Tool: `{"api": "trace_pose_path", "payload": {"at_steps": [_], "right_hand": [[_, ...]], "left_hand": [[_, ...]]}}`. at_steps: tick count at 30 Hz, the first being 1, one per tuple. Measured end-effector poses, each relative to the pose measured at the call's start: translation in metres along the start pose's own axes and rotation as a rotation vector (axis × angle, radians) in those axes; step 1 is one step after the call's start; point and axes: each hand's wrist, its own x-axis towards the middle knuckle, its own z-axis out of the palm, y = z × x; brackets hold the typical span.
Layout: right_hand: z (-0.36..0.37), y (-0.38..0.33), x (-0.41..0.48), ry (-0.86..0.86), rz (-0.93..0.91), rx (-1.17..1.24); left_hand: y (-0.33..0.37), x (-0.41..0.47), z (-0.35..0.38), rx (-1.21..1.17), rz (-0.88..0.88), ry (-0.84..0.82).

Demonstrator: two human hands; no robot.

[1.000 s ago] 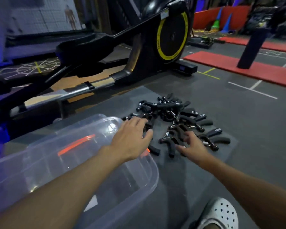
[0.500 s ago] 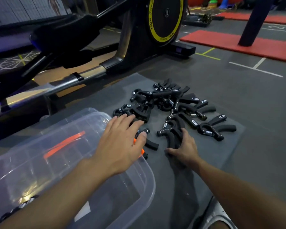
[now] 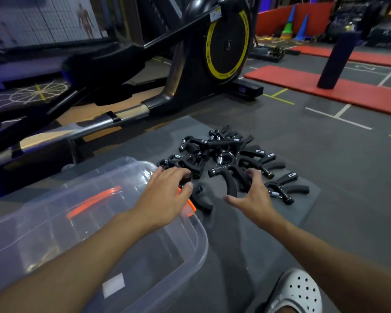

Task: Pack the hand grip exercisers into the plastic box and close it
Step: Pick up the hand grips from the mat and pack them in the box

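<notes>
One hand grip exerciser (image 3: pixel 231 185) (handles pointing nearward) lies by the right hand (image 3: pixel 255 199).

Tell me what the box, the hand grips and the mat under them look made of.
Box: clear glossy plastic; the floor shows through its walls. Hand grips: matte black, likely plastic with foam or rubber handles; shiny coils look like metal springs. Mat: dull grey, probably rubber or foam, no shine.

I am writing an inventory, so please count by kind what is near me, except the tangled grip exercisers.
Plastic box: 1
Orange clips on it: 2
Hands: 2, left hand and right hand
White shoe: 1
Grey mat: 1
Total: 7
</notes>
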Motion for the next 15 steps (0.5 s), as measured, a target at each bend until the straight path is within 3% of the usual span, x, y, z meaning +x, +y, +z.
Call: {"api": "trace_pose_path", "payload": {"at_steps": [7,15], "right_hand": [[-0.029,-0.105,-0.027,-0.061,-0.196,0.092],[-0.013,-0.186,-0.092,-0.289,-0.283,0.208]], "left_hand": [[0.010,-0.019,-0.056,-0.388,-0.072,0.275],[0.001,-0.080,-0.108,-0.537,-0.079,0.483]]}}
